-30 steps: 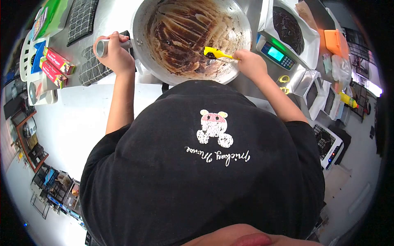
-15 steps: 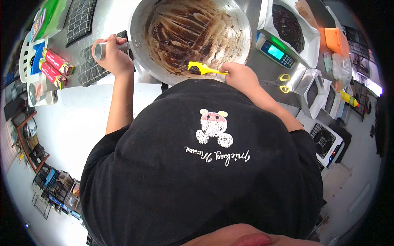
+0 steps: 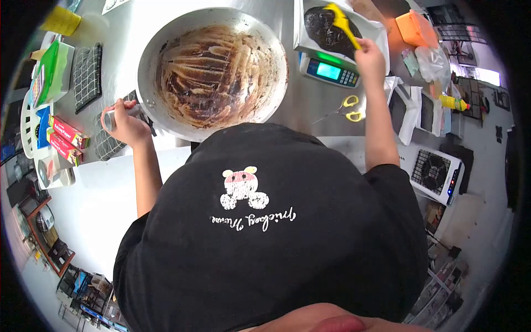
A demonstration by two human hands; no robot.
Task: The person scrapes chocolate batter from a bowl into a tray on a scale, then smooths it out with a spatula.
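My left hand (image 3: 131, 128) is closed around the metal handle (image 3: 108, 118) of a wide pan (image 3: 150, 65). Brown, streaky residue coats the inside of that pan. Over on the right, my right hand (image 3: 370, 61) grips the thin end of a yellow spatula (image 3: 344, 24). Its broad head hangs over a glossy dark paste (image 3: 319, 32) in a paper-lined tray (image 3: 378, 34). Beneath the tray's near side shows a digital scale (image 3: 332, 71) with a lit green-blue display.
Yellow-handled scissors (image 3: 352, 108) lie near the scale. Further right are an orange container (image 3: 416, 29), paper-lined tins (image 3: 404, 110) and a white portable stove (image 3: 437, 174). Baking paper boxes (image 3: 66, 138), a quilted mat (image 3: 87, 77) and a green-lidded box (image 3: 48, 72) stand left.
My right hand has carried the spatula from the pan's near edge to above the tray. The view has shifted right, and my left hand stays on the handle.
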